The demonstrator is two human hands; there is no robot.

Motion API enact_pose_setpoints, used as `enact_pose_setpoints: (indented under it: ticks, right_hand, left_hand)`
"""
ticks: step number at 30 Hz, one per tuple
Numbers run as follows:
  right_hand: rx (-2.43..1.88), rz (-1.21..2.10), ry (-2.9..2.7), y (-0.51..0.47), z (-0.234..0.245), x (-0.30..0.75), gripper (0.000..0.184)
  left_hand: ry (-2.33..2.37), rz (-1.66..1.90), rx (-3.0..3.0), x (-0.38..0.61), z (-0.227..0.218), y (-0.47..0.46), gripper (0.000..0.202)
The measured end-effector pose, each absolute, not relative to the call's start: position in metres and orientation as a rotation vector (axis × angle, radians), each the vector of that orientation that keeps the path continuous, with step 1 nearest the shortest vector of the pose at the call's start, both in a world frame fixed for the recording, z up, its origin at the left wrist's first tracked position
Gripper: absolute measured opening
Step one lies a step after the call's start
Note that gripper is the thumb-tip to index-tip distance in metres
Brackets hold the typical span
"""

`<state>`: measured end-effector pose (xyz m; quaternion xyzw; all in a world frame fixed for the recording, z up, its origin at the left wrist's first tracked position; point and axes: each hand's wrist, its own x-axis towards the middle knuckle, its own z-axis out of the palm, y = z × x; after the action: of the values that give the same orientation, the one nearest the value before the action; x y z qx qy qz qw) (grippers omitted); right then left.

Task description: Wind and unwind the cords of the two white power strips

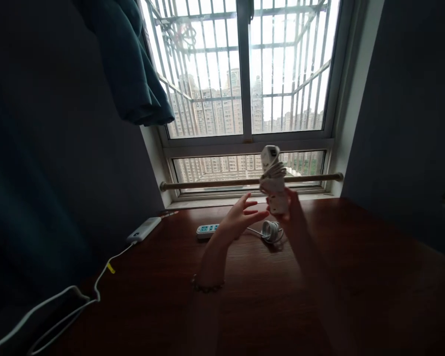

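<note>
A white power strip (278, 201) with its cord wound around its middle is held up, nearly upright, in front of the window. My right hand (288, 207) grips its lower end. Just left of it, my left hand (244, 215) has its fingers spread and holds nothing; its fingertips come close to the strip. A bracelet circles my left wrist. Behind my left forearm, a second power strip (206, 230) with blue sockets lies on the table, partly hidden. Its white cord runs to a coiled bundle (270, 231) below the held strip.
On the left of the brown wooden table (163, 296) lies a white strip-shaped device (145, 229), with a white cable (113, 259) trailing to the lower left. A barred window (244, 141), a horizontal rod (222, 183) and a bunched curtain (133, 74) stand beyond.
</note>
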<state>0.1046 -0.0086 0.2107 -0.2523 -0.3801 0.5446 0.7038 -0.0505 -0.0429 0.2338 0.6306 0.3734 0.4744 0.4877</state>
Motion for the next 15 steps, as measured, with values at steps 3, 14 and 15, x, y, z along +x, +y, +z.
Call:
enact_pose_setpoints:
  ticks: [3,14,15]
  right_hand:
    - [-0.446,1.306,-0.827,-0.017,0.203,0.042,0.033]
    - [-0.605,1.377,-1.163,-0.003,0.19,0.027,0.03]
    - [-0.713,1.26,-1.234,-0.001,0.189,0.03,0.034]
  left_hand:
    - [0.931,1.289,1.479,-0.048,0.228,-0.041,0.074]
    - [0.813,1.337,1.38,-0.092,0.211,-0.025,0.066]
    - [0.827,1.364,1.394,-0.092,0.211,-0.024,0.064]
